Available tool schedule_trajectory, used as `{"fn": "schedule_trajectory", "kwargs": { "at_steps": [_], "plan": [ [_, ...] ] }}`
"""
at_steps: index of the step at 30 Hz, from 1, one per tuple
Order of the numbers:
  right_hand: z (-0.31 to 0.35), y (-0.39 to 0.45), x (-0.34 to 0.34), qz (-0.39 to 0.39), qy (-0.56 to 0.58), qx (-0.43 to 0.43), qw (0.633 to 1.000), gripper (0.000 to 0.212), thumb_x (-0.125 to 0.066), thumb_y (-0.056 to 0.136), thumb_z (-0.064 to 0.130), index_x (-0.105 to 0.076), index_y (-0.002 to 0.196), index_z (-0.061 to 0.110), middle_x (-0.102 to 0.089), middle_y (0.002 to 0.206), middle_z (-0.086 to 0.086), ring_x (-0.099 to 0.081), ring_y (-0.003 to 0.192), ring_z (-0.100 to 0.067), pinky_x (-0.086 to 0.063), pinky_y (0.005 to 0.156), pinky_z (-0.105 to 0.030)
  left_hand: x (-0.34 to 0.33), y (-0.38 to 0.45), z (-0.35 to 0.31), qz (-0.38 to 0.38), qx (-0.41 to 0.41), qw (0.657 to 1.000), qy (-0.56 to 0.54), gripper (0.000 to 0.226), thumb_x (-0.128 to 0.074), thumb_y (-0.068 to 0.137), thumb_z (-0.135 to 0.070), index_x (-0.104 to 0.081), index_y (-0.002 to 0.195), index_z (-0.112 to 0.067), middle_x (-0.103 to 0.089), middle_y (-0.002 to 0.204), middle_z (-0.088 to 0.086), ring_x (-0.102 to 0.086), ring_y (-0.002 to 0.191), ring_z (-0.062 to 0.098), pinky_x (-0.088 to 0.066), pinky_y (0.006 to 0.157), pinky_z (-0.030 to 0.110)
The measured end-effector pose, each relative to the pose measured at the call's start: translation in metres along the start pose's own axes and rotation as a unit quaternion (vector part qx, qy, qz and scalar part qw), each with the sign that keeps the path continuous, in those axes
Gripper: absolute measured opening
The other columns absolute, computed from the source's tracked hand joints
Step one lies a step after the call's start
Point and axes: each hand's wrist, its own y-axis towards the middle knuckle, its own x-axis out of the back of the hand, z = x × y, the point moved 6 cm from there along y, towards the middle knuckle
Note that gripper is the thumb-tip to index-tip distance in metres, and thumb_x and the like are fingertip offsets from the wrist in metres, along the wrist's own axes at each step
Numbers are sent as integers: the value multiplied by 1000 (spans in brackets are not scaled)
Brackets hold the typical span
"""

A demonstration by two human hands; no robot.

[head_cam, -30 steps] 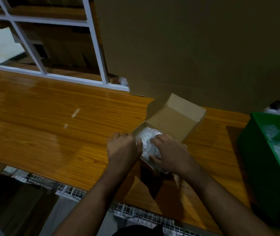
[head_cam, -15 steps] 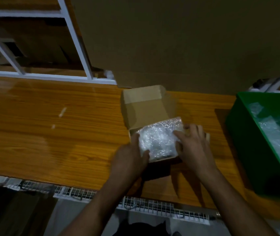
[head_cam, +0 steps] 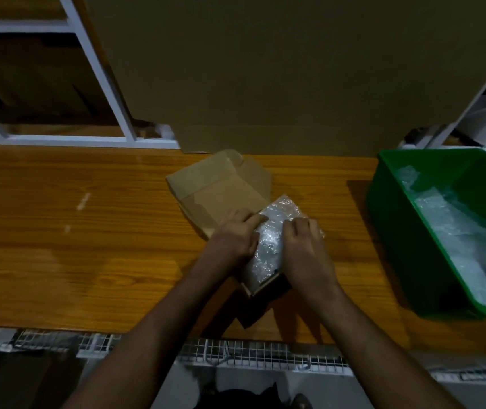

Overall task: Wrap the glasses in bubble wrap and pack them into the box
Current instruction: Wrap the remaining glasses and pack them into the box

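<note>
Over the open cardboard box (head_cam: pixel 224 190), the left hand (head_cam: pixel 233 237) is pressing an extended index finger on the bubble-wrapped bundle (head_cam: pixel 271 240) while the right hand (head_cam: pixel 303 246) is curling its fingers onto the bundle's other side; the bundle is sitting in the box on the wooden table (head_cam: pixel 73 246), near a green bin (head_cam: pixel 398 231).

You work on a glossy wood-grain table (head_cam: pixel 88 231) that throws back reflections. The box (head_cam: pixel 221 190) is matt brown cardboard, the bundle (head_cam: pixel 271 240) in it shiny clear bubble wrap. Beside you sits a smooth green plastic bin (head_cam: pixel 389 208); white painted metal shelving (head_cam: pixel 97 69) stands behind.
</note>
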Motion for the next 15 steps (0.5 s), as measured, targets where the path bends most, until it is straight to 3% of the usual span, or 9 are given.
{"fn": "schedule_trajectory", "kwargs": {
  "at_steps": [3,6,9,12,15],
  "plan": [
    [15,-4,0,64,-103,33,992,32,-49,94,14,-56,123,3,-56,122,-17,-46,118,-32,-37,106,-41,-10,2,4,7,-28,999,36,41,-53,90,-20,-62,129,-13,-63,115,11,-53,104,28,-46,87,42],
    [27,4,-5,155,-222,58,961,29,-47,96,16,-60,119,4,-58,116,-15,-47,110,-31,-36,100,-41,-8,7,-1,4,-61,996,72,45,-46,85,-26,-64,124,-13,-60,114,10,-54,103,28,-44,81,40],
    [36,7,-12,199,-304,69,929,31,-46,99,23,-61,120,6,-60,121,-16,-50,115,-33,-36,104,-45,-8,20,-6,60,-114,985,114,45,-46,86,-31,-60,127,-18,-56,134,4,-47,117,25,-44,87,42],
    [42,3,-19,230,-310,53,921,43,-45,100,27,-53,133,1,-52,135,-25,-46,125,-40,-32,110,-51,-15,29,-1,155,-116,970,150,52,-50,94,-37,-42,145,-30,-39,153,-6,-31,134,21,-30,99,42],
    [41,0,-20,240,-264,28,934,63,-53,97,34,-38,145,-3,-36,149,-31,-32,138,-45,-23,118,-54,-16,32,0,164,-120,961,188,59,-46,95,-42,-32,152,-33,-31,160,-9,-28,136,22,-27,100,41]
  ]
}}
